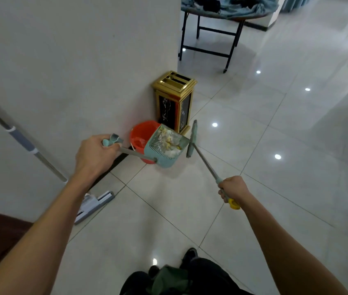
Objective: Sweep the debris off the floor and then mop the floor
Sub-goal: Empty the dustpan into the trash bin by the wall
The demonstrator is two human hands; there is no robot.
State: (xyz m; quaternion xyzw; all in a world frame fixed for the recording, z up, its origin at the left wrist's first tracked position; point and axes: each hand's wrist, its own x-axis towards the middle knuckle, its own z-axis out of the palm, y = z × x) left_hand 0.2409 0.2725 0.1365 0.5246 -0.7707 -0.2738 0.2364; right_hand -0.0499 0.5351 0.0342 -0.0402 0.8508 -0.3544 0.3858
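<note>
teal dustpan (164, 149), loaded with pale scraps and wrappers, held tilted over the rim of an orange bucket (142, 135) that stands against the wall (73, 60). left hand (95, 154) curled round the dustpan's handle grip, arm stretched forward. right hand (231, 189) clamped on the broom (191, 139) handle near its yellow end cap; broom head raised off the floor (254, 124), just beside the pan's right edge. gold and black bin (175, 99) stands behind the bucket at the wall corner. mop (94, 206) leans on the wall to the left, its flat head on the floor, untouched.

judgement: sweeping looks done, emptying is the step in hand, mopping not yet begun. to do it well: bring the pan mouth fully over the bucket opening before tipping further, tip slowly so light wrappers slide and don't flutter out, use the broom head to nudge stuck bits down. risk: scraps spilling past the bucket rim onto the floor.
</note>
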